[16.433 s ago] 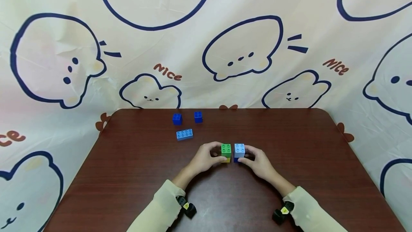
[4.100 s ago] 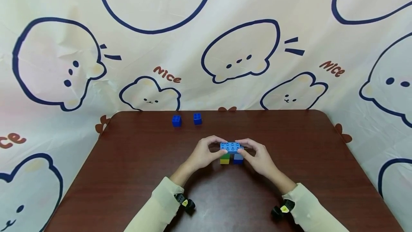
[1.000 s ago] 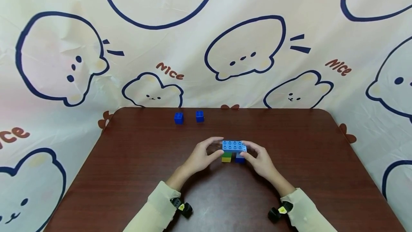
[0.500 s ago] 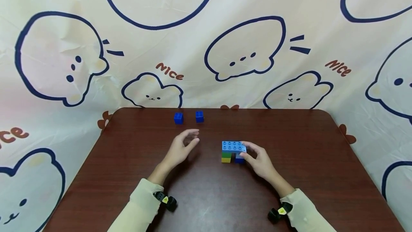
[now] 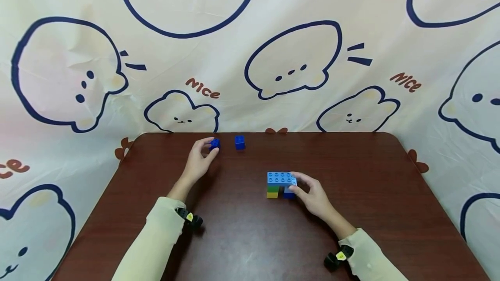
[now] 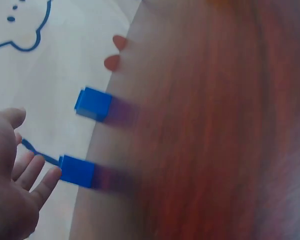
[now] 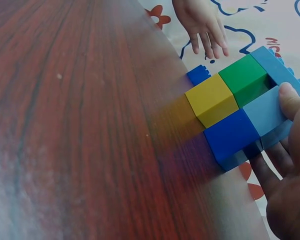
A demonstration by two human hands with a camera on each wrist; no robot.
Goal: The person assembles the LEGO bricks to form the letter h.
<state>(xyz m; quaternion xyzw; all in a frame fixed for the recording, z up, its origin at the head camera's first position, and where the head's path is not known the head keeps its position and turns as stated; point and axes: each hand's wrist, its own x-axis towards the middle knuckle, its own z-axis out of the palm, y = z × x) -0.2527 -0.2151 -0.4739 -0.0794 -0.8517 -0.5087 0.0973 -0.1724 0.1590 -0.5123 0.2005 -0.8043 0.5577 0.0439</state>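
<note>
My left hand (image 5: 197,159) reaches to the back of the table, thumb and fingers spread about a dark blue toy brick (image 5: 215,143). In the left wrist view its fingers look loosely extended near the brick, and contact is unclear. My right hand (image 5: 314,192) holds the right end of a small brick bridge, thumb in front and fingers behind. A long blue brick (image 5: 279,178) spans its top. Under it stand a green brick (image 7: 243,79) on a yellow brick (image 7: 212,101), and a light blue brick (image 7: 265,111) on a dark blue brick (image 7: 231,132).
A second dark blue brick (image 5: 240,142) stands to the right of the first, near the back edge of the brown table (image 5: 250,237). A white cartoon-print cloth (image 5: 230,64) hangs behind the table.
My left hand has let go of the bridge and moved left and away to the left loose brick. My right hand stays at the bridge. Earlier, the long blue brick lay on the table.
</note>
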